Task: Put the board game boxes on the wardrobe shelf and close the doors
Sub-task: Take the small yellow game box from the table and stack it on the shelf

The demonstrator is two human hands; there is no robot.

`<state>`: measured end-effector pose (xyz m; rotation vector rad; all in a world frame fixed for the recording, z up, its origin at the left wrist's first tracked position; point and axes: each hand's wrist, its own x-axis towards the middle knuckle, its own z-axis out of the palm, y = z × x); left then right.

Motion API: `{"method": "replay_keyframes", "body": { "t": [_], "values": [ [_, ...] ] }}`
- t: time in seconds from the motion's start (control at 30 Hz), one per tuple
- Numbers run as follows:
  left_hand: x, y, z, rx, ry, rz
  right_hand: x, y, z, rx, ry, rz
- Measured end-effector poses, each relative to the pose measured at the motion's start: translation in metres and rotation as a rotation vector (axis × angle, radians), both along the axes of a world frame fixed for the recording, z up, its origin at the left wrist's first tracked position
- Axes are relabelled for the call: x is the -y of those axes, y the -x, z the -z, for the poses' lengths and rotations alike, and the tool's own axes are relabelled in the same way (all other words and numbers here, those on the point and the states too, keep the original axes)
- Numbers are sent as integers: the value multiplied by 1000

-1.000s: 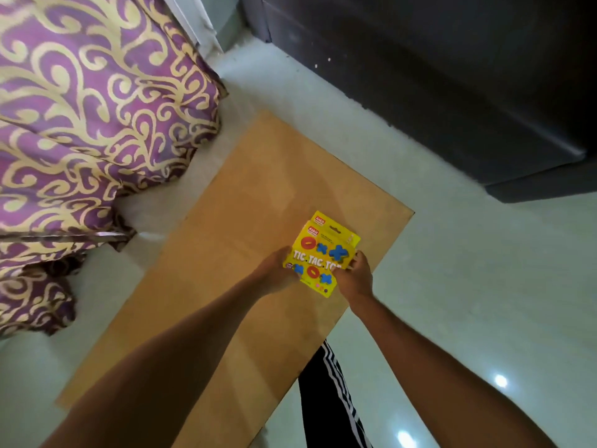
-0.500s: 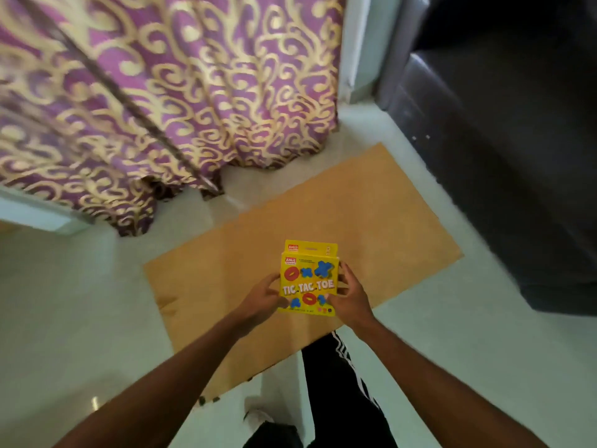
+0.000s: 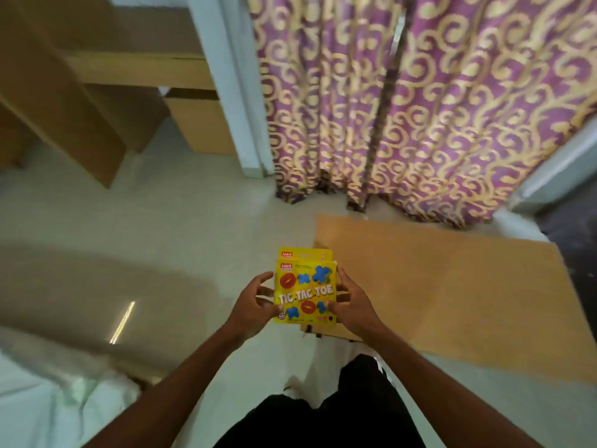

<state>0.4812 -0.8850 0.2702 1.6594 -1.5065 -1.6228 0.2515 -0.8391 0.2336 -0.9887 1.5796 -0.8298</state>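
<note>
Two yellow Tic Tac Toe boxes [image 3: 305, 287], stacked one behind the other with the rear one's top edge showing above the front, are held upright in front of the person, over the pale floor [image 3: 181, 240]. Both arms reach forward, forearms converging. The left hand [image 3: 255, 305] clasps the stack's left edge, fingers spread; the right hand [image 3: 350, 305] grips the right edge, thumb on the front face. One brown mat [image 3: 452, 286] lies to the right, one purple patterned curtain [image 3: 420, 101] hangs ahead, and wooden wardrobe panels [image 3: 80, 101] stand upper left.
</note>
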Motion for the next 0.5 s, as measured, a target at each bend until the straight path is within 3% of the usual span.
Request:
{"method": "replay_keyframes", "body": {
  "t": [0.17, 0.5],
  "values": [
    [3, -94, -16, -32, 116, -226, 58, -87, -32, -125, 131, -286],
    [103, -223, -20, 23, 324, -540, 226, -234, -54, -207, 308, -564]
  ]
}}
